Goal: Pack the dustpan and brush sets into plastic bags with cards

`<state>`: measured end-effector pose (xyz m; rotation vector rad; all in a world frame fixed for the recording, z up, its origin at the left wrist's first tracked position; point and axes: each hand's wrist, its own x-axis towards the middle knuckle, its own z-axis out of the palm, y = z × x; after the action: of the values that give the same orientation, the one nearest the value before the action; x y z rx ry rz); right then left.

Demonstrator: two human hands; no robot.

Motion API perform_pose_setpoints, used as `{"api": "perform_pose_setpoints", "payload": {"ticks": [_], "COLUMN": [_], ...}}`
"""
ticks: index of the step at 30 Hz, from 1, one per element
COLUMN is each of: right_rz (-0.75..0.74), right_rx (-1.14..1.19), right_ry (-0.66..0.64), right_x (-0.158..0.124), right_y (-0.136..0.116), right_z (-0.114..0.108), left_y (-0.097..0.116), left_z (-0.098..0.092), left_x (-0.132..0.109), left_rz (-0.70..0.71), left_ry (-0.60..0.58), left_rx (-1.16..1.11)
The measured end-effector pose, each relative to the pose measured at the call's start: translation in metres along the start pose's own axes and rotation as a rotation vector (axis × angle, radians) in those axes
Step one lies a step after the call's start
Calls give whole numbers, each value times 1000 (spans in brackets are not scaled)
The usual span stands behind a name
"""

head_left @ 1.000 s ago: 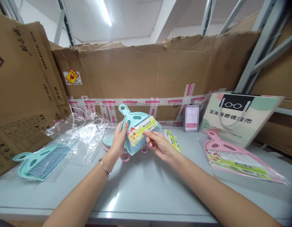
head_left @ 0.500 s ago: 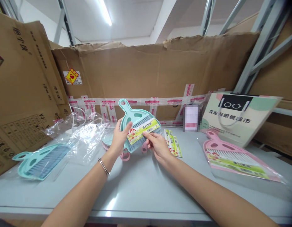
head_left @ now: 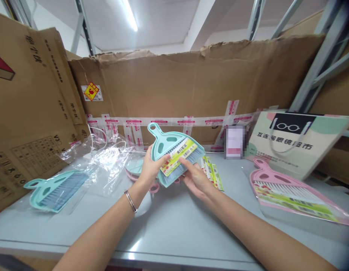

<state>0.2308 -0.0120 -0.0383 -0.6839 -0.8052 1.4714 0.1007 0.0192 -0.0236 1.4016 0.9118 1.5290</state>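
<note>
Label (head_left: 184, 152) held on dustpan (head_left: 166, 143)
Left hand (head_left: 151, 165) grasps one edge, right hand (head_left: 197, 180) the lower edge; even thumb pressure should keep it flat.

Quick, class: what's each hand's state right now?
Left hand: closed, holding the teal dustpan.
Right hand: closed on the dustpan's edge, touching its label.

The grey table (head_left: 168, 229) bears a turquoise dustpan set (head_left: 57, 192), clear plastic (head_left: 110, 165), printed cards (head_left: 213, 175) and a pink set (head_left: 290, 191).

right hand (head_left: 199, 180) now curled under dustpan (head_left: 160, 137), card (head_left: 183, 149) tilted steeper
</note>
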Motion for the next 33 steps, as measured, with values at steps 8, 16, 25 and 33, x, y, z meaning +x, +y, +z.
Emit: {"api": "perform_pose_setpoints", "payload": {"ticks": [8, 16, 25, 33], "right_rz": [-55, -130, -70, -45], "right_rx": [81, 119, 113, 95], "right_ry": [147, 210, 249, 245], "right_x": [7, 18, 11, 2], "right_y": [-7, -25, -19, -20], "right_z": [-7, -22, -37, -33], "left_y": [15, 11, -15, 13], "left_z": [-37, -136, -137, -131], "left_x": [22, 52, 52, 49], "left_rz": [16, -610, -620, -448], "left_ry": [-154, -85, -27, 112], "left_rx": [373, 1653, 1672, 1721]}}
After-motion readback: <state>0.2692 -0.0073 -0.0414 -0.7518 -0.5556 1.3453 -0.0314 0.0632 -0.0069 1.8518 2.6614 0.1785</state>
